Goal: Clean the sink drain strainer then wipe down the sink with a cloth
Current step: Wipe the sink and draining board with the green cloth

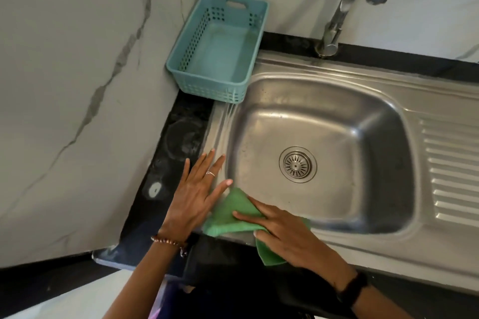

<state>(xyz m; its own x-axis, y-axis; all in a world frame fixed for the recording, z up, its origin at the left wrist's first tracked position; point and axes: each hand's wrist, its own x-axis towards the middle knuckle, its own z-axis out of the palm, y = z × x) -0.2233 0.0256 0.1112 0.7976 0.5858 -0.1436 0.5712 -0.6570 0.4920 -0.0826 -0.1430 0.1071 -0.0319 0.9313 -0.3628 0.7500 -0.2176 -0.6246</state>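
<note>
A stainless steel sink (pixel 337 116) fills the right of the view, with the round drain strainer (pixel 297 164) seated in the basin floor. A green cloth (pixel 230 215) lies folded on the sink's front left rim corner. My right hand (pixel 282 233) presses flat on the cloth, fingers spread over it. My left hand (pixel 197 189) rests flat and open on the rim just left of the cloth, its thumb touching the cloth's upper edge. Part of the cloth hangs over the front edge under my right wrist.
A teal plastic basket (pixel 220 46) stands at the sink's back left corner against the marble wall. A chrome tap (pixel 344 5) rises behind the basin. A ribbed drainboard (pixel 453 168) lies to the right. Black countertop (pixel 176 137) borders the left.
</note>
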